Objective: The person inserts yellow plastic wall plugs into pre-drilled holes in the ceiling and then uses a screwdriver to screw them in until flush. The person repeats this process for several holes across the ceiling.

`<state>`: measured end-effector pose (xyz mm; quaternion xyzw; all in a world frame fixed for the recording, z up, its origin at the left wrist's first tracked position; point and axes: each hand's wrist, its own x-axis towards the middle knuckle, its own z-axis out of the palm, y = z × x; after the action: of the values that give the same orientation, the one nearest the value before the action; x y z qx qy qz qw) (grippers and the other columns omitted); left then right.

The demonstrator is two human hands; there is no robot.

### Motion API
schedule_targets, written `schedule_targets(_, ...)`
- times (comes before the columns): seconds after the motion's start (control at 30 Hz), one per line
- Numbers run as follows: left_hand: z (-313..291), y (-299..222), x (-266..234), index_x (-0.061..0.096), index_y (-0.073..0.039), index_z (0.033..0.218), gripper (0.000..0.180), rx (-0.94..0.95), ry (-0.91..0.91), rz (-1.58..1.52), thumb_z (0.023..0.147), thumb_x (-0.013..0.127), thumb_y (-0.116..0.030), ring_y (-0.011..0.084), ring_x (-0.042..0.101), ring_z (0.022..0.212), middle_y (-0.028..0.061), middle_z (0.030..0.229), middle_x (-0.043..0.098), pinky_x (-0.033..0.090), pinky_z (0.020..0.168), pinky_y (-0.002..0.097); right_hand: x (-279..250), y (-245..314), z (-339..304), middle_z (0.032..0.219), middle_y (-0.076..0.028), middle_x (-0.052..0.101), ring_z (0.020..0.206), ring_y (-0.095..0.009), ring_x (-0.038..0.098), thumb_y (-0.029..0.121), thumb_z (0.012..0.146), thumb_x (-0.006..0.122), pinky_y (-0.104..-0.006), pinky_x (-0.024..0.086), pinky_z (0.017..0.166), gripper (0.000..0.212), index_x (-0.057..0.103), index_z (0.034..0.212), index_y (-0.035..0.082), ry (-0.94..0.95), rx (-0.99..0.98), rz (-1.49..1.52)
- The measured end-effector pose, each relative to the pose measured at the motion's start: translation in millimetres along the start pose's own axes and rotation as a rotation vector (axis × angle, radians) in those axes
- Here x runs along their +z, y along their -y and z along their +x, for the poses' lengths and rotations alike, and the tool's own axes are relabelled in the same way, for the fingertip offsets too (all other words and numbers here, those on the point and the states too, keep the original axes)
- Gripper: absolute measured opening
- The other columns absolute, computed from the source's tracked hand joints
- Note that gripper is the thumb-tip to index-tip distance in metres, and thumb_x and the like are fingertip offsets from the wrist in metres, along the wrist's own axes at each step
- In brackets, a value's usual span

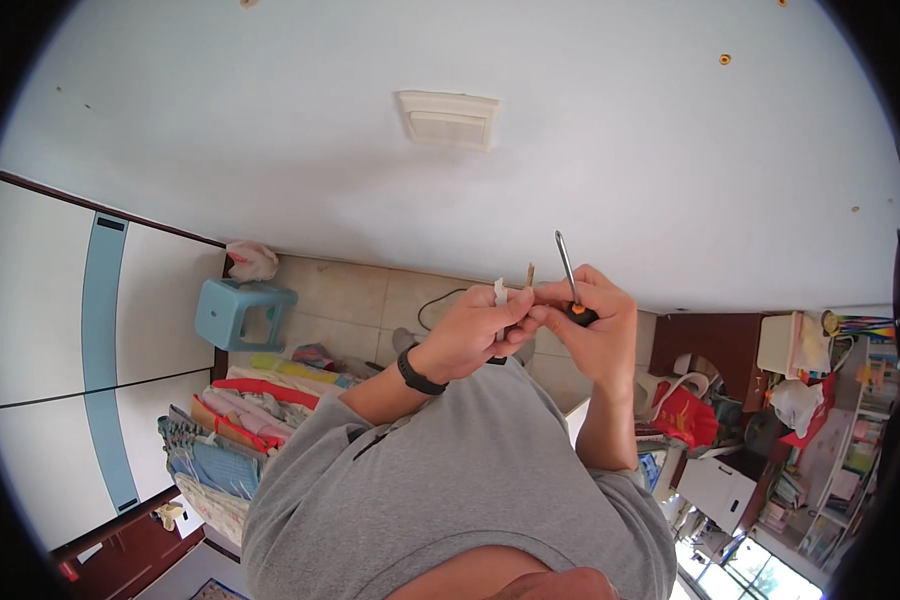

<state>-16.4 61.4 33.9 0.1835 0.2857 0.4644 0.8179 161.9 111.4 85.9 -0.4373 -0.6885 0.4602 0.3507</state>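
My left hand (475, 328), with a black band on its wrist, is closed on a small white strip-shaped piece (501, 291) that sticks up past the fingers. A thin brownish piece (530, 272) rises from the fingertips where my two hands meet; its kind is too small to tell. My right hand (608, 318) is closed round a screwdriver (566, 262), its metal shaft pointing up and its black and orange handle partly hidden in the palm. The fingertips of both hands touch or nearly touch in front of my chest.
Ahead is a pale wall with a white switch plate (452, 120) and a brass-coloured wall fitting (725, 60). A blue stool (232, 314) stands at left beside a white wardrobe (45, 290). Piled fabrics (215, 460) lie below it. At right are a red bag (688, 412) and cluttered shelves (863, 440).
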Motion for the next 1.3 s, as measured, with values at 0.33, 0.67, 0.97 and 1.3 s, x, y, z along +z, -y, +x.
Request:
schedule_targets(0.33,-2.6,-6.0,-5.2,0.067,0.0,0.104,0.032,-0.071,0.052,-0.027,0.108,0.056,-0.03,0.0047,0.041,0.067,-0.0003,0.085,0.055,0.03,0.051,0.0198,6.8,3.6,-10.4,0.074,0.001,0.053,0.065,-0.009,0.047,-0.005,0.072,0.083,-0.0262,0.036,0.057,0.03,0.08,0.1,0.005,-0.1,-0.062,0.01)
schedule_targets(0.67,-7.0,-8.8,6.2,0.066,0.0,0.102,0.037,0.01,-0.051,0.077,0.107,0.056,-0.035,0.0049,0.042,0.066,-0.002,0.082,0.054,0.03,0.052,0.0205,3.1,1.6,-12.6,0.091,-0.01,0.07,0.063,-0.01,0.062,-0.007,0.087,0.07,-0.0207,0.042,0.048,0.009,0.07,0.094,-0.002,-0.209,0.007,0.48)
schedule_targets(0.97,-5.3,-5.1,-1.5,0.065,-0.001,0.1,0.035,-0.001,0.103,0.054,0.107,0.056,-0.034,0.0047,0.039,0.063,-0.0027,0.079,0.052,0.029,0.051,0.0211,-44.0,56.1,12.9,0.084,-0.009,0.07,0.058,-0.006,0.058,-0.012,0.089,0.067,-0.0197,0.039,0.045,0.012,0.07,0.095,-0.003,-0.498,-0.275,0.234)
schedule_targets(1.3,-8.3,-7.4,0.6,0.058,-0.004,0.088,0.036,-0.042,0.094,0.149,0.109,0.051,-0.033,0.0061,0.037,0.063,-0.0038,0.072,0.045,0.03,0.054,0.0228,-85.3,127.7,86.3,0.091,-0.006,0.072,0.065,-0.007,0.061,-0.015,0.083,0.07,-0.0183,0.037,0.048,0.018,0.076,0.092,0.0,-0.707,-0.761,-0.158)
